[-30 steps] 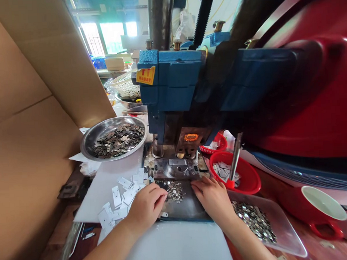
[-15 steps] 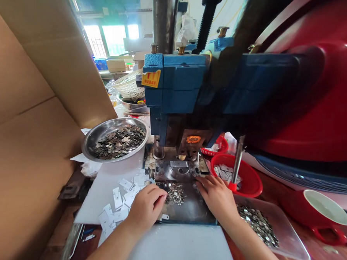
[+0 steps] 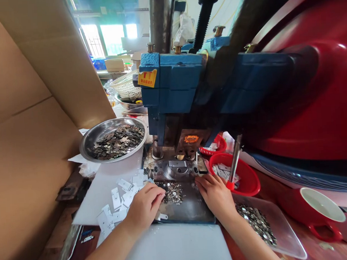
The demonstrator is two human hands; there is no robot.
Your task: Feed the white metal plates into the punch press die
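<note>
My left hand [image 3: 145, 203] is closed, thumb and fingers together, at the left side of a pile of small shiny metal pieces [image 3: 173, 193]. Whatever its fingertips may hold is hidden. My right hand [image 3: 216, 191] lies at the right edge of the dark metal plate [image 3: 186, 212], fingers stretched toward the press's lower die [image 3: 175, 170], with nothing visible in it. A flat metal part sits on top of that die, under the raised blue press head [image 3: 171, 79]. Flat white metal plates [image 3: 116, 199] are scattered left of my left hand.
A steel bowl [image 3: 85, 148] of dark metal pieces stands at the left. At right are a red basin [image 3: 253, 180] of plates with a metal lever [image 3: 236, 157] before it, a clear tray [image 3: 289, 236] of small parts, a red mug [image 3: 307, 212] and a large red wheel cover [image 3: 320, 110].
The whole view has shifted slightly, so things appear a little farther left. Both hands keep nearly the same pose and place beside the die.
</note>
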